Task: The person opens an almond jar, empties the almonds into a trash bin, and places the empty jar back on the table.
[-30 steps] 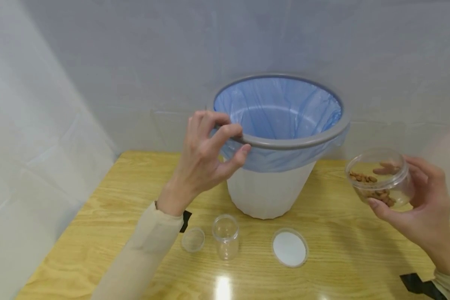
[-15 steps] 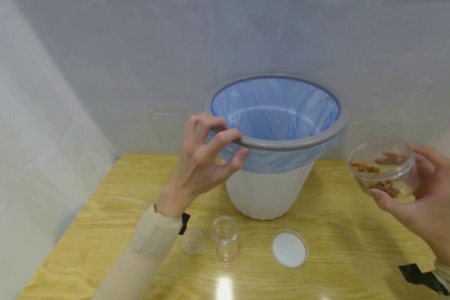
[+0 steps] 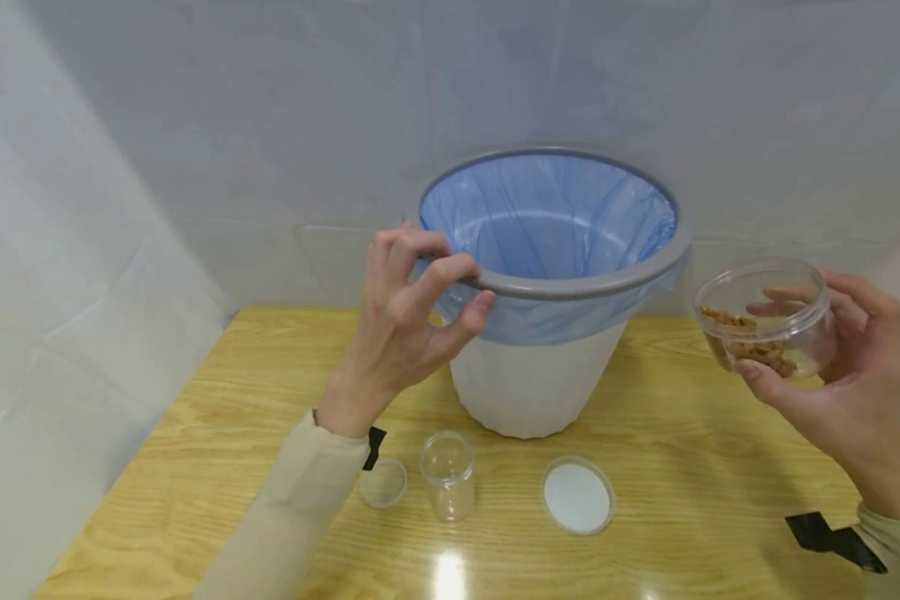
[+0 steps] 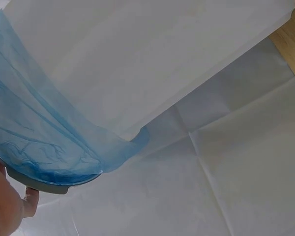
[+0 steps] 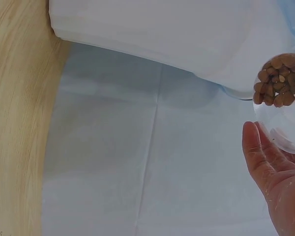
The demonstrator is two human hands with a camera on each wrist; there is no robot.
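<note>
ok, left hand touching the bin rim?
Touching. The head view shows the left hand with fingers over the grey bin rim and thumb underneath, pinching it.

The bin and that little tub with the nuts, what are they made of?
The bin looks like matte white plastic with a grey ring clamping a thin, wrinkled blue film liner. The tub seems clear glossy plastic: the brown nuts and fingers show through it.

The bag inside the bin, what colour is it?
Light blue. The bag shows best in the head view.
</note>
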